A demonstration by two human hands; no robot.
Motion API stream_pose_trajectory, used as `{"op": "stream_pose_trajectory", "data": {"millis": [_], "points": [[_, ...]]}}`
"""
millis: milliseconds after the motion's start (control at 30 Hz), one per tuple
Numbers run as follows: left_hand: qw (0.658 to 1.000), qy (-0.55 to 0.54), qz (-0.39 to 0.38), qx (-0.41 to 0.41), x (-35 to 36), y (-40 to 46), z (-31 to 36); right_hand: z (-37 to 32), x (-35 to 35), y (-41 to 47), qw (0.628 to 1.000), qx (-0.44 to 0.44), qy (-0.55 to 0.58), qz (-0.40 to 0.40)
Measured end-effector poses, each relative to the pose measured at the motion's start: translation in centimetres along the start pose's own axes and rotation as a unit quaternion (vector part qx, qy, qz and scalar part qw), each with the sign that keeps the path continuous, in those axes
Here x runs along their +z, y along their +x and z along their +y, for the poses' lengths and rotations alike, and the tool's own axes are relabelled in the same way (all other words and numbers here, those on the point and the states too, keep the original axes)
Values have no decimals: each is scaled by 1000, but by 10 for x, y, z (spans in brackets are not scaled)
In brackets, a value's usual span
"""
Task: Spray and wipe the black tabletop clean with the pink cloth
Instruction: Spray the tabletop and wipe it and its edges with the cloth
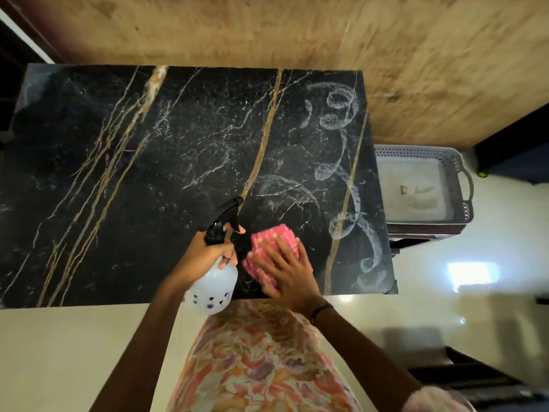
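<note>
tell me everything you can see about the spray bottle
The translucent white plastic spray bottle has a round body with small dark printed marks and a black trigger head whose nozzle points away over the black marble tabletop. It is tilted at the near table edge, gripped round the neck by the left hand, a finger at the trigger.

Beyond the table's right edge, a grey perforated basket point(427, 185) with a side handle rests on a dark stand point(416, 234). A mottled tan wall point(297, 28) fills the background. A glossy pale floor point(445, 278) carries light reflections. A floral garment point(252, 361) occupies the lower centre. A dark wristband point(321, 311) is visible.
</note>
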State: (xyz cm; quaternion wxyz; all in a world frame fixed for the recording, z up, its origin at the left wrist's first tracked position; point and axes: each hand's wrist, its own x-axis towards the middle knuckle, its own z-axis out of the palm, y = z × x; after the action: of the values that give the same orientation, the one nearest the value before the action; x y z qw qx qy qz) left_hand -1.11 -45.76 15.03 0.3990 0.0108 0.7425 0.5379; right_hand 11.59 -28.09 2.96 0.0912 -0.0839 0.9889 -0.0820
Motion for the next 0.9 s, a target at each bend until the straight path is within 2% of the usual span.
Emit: {"op": "stream_pose_trajectory", "data": {"millis": [100,233,367,500,600,667,767,900], "points": [[1000,-7,-13,18,-1,3,5,23,10,-49,1000,-3,-26,-1],[999,11,-24,27,-5,6,10,82,-7,-48,990,138,-15,6],[998,42,-26,31,-11,9,11,94,-24,23,963,266,20,30],[997,62,-45,30,-16,10,13,63,-24,67,967,251,14,37],[995,79,-50,31,-20,12,16,46,-16,37,985,168,0,31],[995,82,-48,29,-22,15,18,58,-9,4,987,158,-4,36],[995,80,-52,28,-20,20,21,108,-11,-27,971,238,-4,31],[996,83,-44,11,-18,23,20,168,-29,-14,945,326,18,22]]}}
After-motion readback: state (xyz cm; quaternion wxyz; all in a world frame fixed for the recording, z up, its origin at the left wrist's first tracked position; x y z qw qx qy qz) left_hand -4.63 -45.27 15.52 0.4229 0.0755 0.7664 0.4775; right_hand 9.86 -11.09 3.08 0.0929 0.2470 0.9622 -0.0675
